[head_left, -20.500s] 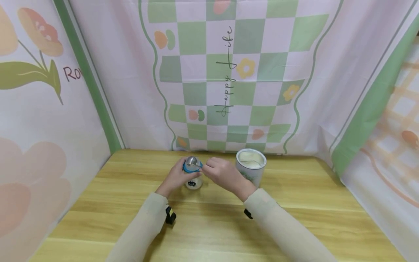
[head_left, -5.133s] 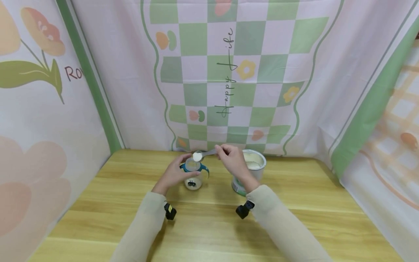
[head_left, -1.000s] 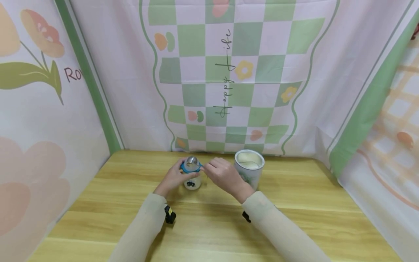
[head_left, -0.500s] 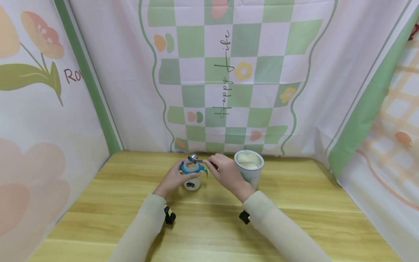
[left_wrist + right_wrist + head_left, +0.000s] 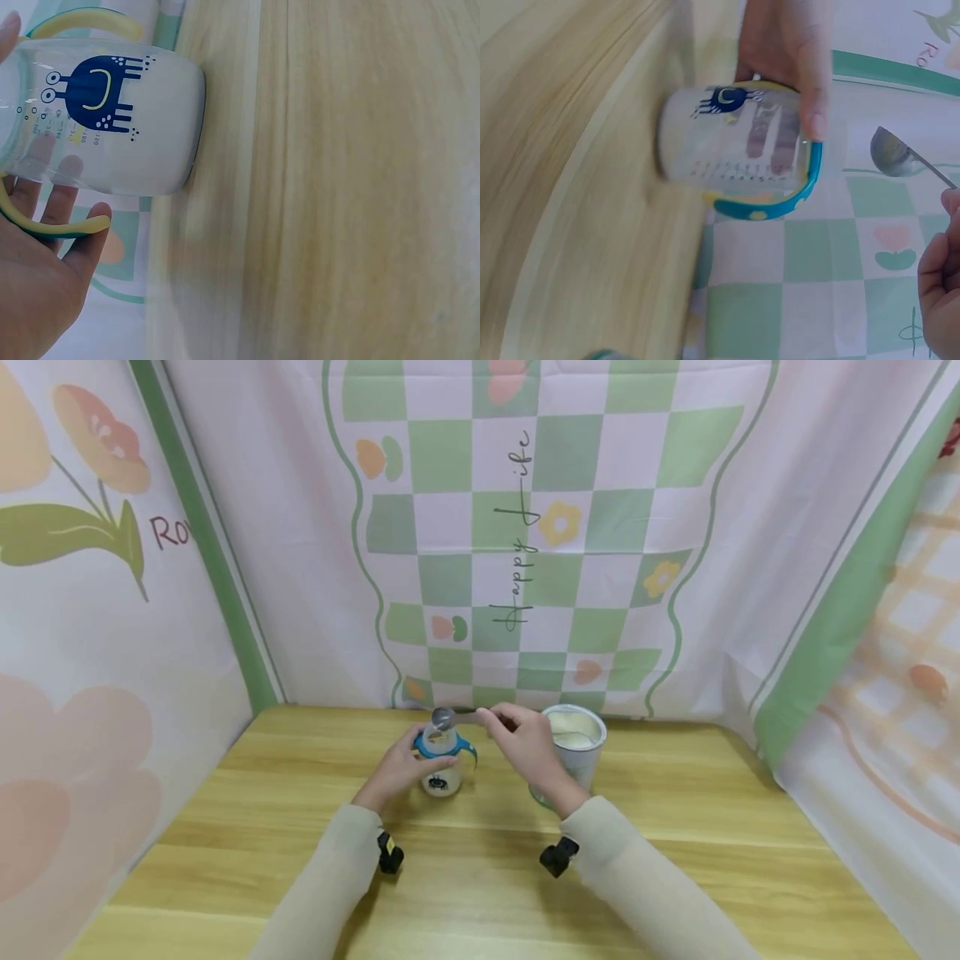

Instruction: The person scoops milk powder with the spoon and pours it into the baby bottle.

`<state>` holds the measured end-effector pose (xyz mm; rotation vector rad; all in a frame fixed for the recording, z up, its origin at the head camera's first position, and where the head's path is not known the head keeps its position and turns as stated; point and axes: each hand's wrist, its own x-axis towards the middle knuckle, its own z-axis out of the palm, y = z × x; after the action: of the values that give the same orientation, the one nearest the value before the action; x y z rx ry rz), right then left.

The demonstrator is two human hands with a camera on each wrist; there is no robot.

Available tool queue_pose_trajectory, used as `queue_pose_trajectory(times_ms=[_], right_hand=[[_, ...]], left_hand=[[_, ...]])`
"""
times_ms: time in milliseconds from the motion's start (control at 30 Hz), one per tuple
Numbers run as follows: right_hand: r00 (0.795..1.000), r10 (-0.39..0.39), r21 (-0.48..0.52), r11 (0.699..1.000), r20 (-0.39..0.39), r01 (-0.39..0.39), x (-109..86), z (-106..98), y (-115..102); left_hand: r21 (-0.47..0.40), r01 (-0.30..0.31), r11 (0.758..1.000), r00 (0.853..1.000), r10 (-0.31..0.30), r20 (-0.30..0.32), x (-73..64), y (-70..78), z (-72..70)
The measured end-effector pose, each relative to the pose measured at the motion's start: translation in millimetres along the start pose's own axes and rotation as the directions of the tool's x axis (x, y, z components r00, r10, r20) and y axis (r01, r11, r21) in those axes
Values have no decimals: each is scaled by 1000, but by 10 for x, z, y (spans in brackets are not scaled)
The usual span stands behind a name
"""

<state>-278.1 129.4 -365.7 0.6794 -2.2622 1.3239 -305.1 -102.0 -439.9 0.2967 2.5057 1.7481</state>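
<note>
My left hand (image 5: 397,770) holds a clear baby bottle (image 5: 441,782) around its upper part, fingers on one side and thumb on the other. The bottle stands upright on the table, without a cap, with blue handles and a dark creature print; whitish contents show in its lower part in the left wrist view. My right hand (image 5: 527,748) pinches the handle of a metal spoon (image 5: 443,719). Its round, deep bowl hangs just above the bottle mouth, apart from it in the right wrist view, and no powder heap shows in it.
A tall open tin (image 5: 583,766) with pale powder inside stands right of the bottle, partly behind my right hand and wrist. The wooden table (image 5: 480,893) meets a printed cloth (image 5: 442,568) at its back edge. Further cloth hangs at both sides.
About five seconds ago the spoon bore white powder above the bottle. One second ago its bowl was tipped over the mouth; now it has lifted and turned back. My left hand keeps its hold.
</note>
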Motion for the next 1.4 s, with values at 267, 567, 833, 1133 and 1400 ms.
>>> queue_pose_trajectory(times_ms=[267,567,833,1133,1400], right_hand=[[987,162,96,982,-12,-160,-1,-1,-15],[958,287,185,942,-18,-279,7,-81,-18],[960,279,189,944,-22,-270,12,-196,15],[956,292,127,950,-34,-285,0,-346,-6],[961,263,73,963,-79,-258,-9,-510,38]], left_hand=[[1,-8,1000,1000,8,10,6,6,-1],[22,-15,1000,1000,14,16,-9,47,-19],[84,-46,995,999,45,20,-21,120,-37],[142,-134,981,991,129,44,14,145,-56],[181,-211,961,978,207,37,3,295,-45]])
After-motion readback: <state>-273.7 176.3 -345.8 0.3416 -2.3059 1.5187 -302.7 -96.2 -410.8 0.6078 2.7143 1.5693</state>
